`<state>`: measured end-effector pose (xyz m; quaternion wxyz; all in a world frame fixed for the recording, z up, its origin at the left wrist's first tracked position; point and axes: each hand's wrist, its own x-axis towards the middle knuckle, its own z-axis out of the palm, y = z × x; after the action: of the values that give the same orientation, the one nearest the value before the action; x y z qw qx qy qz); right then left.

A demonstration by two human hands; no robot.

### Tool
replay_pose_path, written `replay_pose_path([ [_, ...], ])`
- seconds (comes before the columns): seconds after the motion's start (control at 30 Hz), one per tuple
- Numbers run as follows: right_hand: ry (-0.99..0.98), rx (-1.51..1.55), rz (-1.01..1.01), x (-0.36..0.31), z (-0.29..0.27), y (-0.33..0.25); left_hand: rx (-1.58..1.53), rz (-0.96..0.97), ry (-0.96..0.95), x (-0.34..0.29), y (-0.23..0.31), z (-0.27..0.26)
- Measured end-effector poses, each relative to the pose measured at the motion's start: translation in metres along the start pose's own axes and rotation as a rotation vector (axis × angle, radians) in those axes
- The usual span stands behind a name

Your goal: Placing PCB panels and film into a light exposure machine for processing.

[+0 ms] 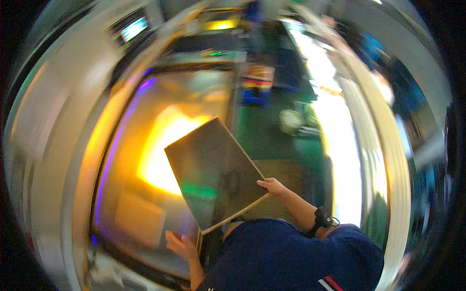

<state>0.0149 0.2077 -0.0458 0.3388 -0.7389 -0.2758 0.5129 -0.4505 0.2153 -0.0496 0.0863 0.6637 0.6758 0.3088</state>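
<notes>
A dark, glossy rectangular panel with a pale rim hangs tilted in front of me. My right hand grips its right edge, thumb on the upper face and the other fingers hidden beneath. A black band with a small box sits on my right wrist. Close to the panel's near corner is my left hand, its fingers apart, apparently holding nothing. Under and left of the panel lies a wide, shiny surface in a dark frame, with a bright yellow glow reflected on it.
A brightly lit white bench runs along the right. Ahead on the green floor stand a blue bin with colourful contents and a round pale object. A lit screen is at the upper left. Blurred figures appear at the far right.
</notes>
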Motion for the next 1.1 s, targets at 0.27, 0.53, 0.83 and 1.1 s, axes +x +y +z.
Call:
replay_pose_path([
  [0.27, 0.595, 0.886, -0.117, -0.24, -0.072, 0.11, 0.63, 0.394, 0.391, 0.014, -0.073, 0.043],
  [0.53, 0.86, 1.366, 0.137, -0.365, -0.05, 0.308, 0.62, 0.208, 0.131, -0.013, -0.012, 0.074],
  [0.83, 1.158, 1.337, 0.021, -0.398, -0.095, 0.32, 0.634, 0.135, -0.005, -0.032, 0.028, 0.068],
  [1.1, 0.405, 0.79, 0.135, -0.445, -0.105, 0.276, 0.646, 0.122, -0.077, -0.034, 0.048, 0.066],
])
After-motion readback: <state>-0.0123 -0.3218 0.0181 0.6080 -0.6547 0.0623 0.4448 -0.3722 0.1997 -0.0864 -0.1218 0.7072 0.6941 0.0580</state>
